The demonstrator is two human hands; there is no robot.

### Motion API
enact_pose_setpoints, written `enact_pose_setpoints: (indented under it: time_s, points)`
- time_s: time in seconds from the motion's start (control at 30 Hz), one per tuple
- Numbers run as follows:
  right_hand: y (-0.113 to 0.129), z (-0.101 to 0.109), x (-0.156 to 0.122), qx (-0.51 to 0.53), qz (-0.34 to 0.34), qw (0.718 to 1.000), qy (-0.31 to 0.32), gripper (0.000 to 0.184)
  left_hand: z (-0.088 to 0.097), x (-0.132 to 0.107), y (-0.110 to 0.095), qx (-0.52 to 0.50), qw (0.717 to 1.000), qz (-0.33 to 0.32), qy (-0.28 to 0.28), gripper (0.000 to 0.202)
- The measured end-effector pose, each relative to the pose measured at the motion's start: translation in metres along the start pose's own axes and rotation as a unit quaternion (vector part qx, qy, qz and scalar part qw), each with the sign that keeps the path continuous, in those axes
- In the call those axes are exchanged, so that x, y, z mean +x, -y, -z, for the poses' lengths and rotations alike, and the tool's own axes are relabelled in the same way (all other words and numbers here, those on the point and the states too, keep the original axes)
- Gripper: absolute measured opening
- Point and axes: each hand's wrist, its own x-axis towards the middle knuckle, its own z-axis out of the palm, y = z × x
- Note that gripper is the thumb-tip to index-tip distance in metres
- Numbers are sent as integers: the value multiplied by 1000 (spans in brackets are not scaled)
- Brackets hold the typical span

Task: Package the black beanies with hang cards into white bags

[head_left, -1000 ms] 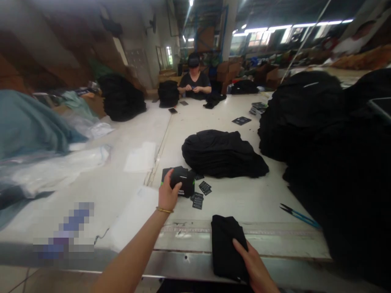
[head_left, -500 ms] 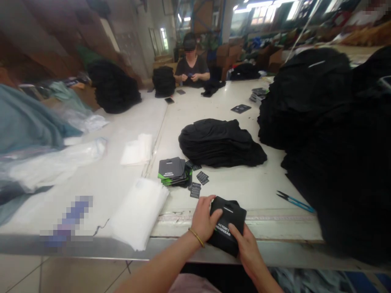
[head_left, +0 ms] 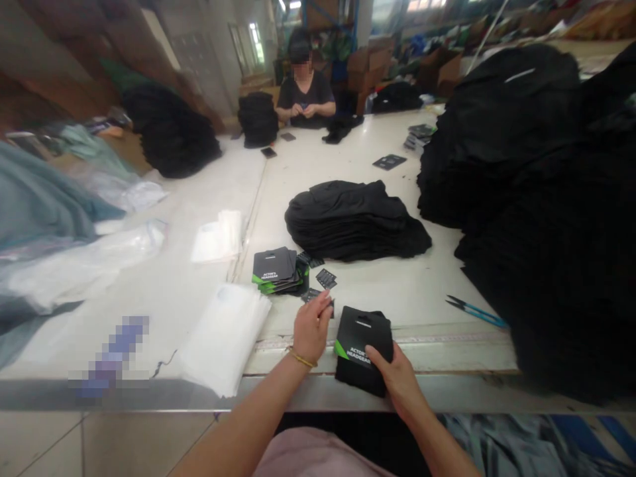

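Note:
My right hand [head_left: 403,377] grips a black cardboard header card [head_left: 364,334] with a green corner and the words "ACTOR'S HEADGEAR", thumb across its front. Folded black cloth [head_left: 360,377] shows below the card and seems held together with it. My left hand [head_left: 312,326], a yellow band at its wrist, is stretched over small black printed tags [head_left: 326,278], partly covering one. Its fingers are extended, with nothing visibly held. Just beyond it lies a stack of similar header cards [head_left: 275,265]. A flat pile of black cloth pieces [head_left: 355,222] rests farther back.
White bags [head_left: 226,338] lie left of my hands, with smaller white sheets [head_left: 217,236] behind. Blue-handled thread snips [head_left: 477,311] are at right, beside a tall heap of black cloth [head_left: 501,146]. A co-worker [head_left: 305,93] sits across the table [head_left: 318,149].
My left hand has left the header card and moved left and forward to the small tags. My right hand still holds the card and cloth, the green corner now uncovered. The view has tilted down slightly.

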Motion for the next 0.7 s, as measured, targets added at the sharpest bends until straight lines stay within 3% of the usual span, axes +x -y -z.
enact_pose_setpoints:
  time_s: [0.13,0.2,0.27,0.4,0.43,0.5,0.57,0.6,0.63,0.7]
  points:
    - [-1,-16,-9,63,-18,994,84,50,-11,-38,-24,-16,996,-40,81,40]
    - [-4,-18,-12,120,-54,982,136,50,-16,-51,-27,-22,995,-30,96,46]
    - [-7,-17,-13,111,-55,981,151,52,-16,-60,-29,-50,993,-35,99,52]
    - [-11,-11,-11,36,-23,989,140,56,6,-68,-26,-148,986,-11,82,48]
    - [-12,-9,-10,36,-32,990,135,55,19,-66,-20,-155,986,0,58,42]
    - [-14,-4,-7,42,-66,990,117,53,52,-58,4,-115,992,24,-42,27]
    - [-15,0,-4,46,-98,989,101,51,90,-45,41,-11,982,66,-174,22]
    - [-15,2,-3,45,-109,988,100,50,108,-39,61,42,970,106,-214,24]
    - [-14,2,-2,42,-118,987,104,49,123,-34,81,98,963,141,-207,28]
    - [-12,3,-2,37,-132,984,115,48,142,-25,114,181,956,185,-138,29]
